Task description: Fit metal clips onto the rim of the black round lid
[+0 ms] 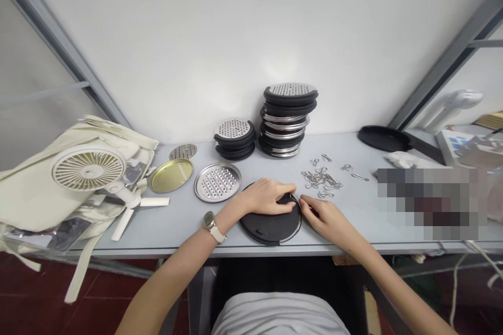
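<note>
The black disc [271, 227] lies flat near the surface's [176, 225] front edge. The left hand [269, 196] rests on it, thumb and forefinger apart near its far-right rim; the right hand [324, 217] has its fingertips drawn together beside that rim, though whether they pinch anything cannot be told. If the left hand bears down unevenly, the disc could pivot or slide toward the edge. A slip at the rim could nip a fingertip. The loose metal clips [323, 180], beyond and right of the disc, might scatter if brushed. Behind the disc, the uneven tall stack [288, 115] could topple if knocked.
</note>
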`<state>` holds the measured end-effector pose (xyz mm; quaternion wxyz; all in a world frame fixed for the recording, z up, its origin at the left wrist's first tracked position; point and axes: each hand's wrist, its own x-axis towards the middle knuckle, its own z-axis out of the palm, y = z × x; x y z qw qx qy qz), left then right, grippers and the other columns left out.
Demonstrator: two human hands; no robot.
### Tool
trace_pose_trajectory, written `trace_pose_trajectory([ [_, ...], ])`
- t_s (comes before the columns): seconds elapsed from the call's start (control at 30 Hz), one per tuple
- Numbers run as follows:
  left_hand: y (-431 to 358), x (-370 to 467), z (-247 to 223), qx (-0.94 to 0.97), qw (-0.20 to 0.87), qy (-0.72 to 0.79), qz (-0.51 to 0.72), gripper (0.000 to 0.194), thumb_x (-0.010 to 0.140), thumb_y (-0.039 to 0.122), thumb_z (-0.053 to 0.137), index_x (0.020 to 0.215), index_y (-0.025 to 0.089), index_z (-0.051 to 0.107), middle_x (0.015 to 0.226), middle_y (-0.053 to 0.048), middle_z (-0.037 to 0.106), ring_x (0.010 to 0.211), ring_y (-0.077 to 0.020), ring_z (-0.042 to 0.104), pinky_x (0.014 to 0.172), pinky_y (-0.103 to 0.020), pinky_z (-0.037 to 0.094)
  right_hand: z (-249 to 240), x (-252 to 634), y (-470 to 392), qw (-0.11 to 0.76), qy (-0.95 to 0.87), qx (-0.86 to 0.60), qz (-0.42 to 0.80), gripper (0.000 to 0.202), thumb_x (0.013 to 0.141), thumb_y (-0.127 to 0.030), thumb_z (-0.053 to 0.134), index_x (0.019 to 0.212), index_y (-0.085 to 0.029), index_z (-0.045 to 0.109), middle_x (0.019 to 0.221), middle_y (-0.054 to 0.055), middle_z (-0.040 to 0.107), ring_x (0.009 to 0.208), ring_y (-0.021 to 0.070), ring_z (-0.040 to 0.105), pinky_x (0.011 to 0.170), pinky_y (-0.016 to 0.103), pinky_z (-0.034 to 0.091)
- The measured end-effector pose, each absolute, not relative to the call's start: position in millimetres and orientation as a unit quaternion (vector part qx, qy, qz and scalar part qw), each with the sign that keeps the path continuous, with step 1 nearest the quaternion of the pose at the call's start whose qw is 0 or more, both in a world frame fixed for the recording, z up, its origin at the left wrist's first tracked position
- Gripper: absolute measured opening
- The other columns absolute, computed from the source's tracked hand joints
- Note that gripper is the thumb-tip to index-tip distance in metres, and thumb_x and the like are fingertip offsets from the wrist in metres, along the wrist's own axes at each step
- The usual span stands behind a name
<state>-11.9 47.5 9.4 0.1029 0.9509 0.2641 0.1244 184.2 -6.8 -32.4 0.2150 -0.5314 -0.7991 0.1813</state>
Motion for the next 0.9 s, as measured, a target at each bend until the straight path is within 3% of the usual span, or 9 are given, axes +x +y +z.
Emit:
trace_pose_trajectory([
  [0.17, 47.0, -12.2, 11.0, 0.946, 0.124, 0.269, 0.133, 0.017, 0.086, 0.036, 0.053, 0.081, 0.021, 0.048, 0.062, 0.005, 0.054, 0.053, -0.0102, 0.047, 0.050, -0.024, 0.027, -29.7, 184.5, -6.3, 0.221, -0.797, -0.529, 0.192, 0.034, 0.096, -0.036, 0.029, 0.068, -0.023, 0.041, 0.056, -0.001, 0.052, 0.050, 0.0156, 0.051, 0.053, 0.025, 0.035],
  [0.53, 47.6, -11.5, 10.3, 0.952, 0.075, 0.276, 0.106, 0.019, 0.087, 0.040, 0.049, 0.091, 0.021, 0.050, 0.073, 0.001, 0.063, 0.062, -0.0148, 0.058, 0.052, -0.026, 0.029, -28.5, 184.8, -6.5, 0.219, -0.797, -0.530, 0.191, 0.036, 0.099, -0.035, 0.025, 0.072, -0.022, 0.047, 0.064, 0.002, 0.061, 0.056, 0.0174, 0.057, 0.057, 0.027, 0.039],
  [0.9, 45.2, -10.9, 14.7, 0.950, 0.079, 0.285, 0.104, 0.021, 0.086, 0.038, 0.053, 0.098, 0.022, 0.052, 0.068, 0.003, 0.060, 0.060, -0.0134, 0.058, 0.052, -0.026, 0.033, -29.0, 184.8, -5.6, 0.213, -0.800, -0.531, 0.180, 0.038, 0.099, -0.034, 0.025, 0.071, -0.022, 0.049, 0.064, 0.003, 0.062, 0.055, 0.0181, 0.058, 0.057, 0.027, 0.040],
])
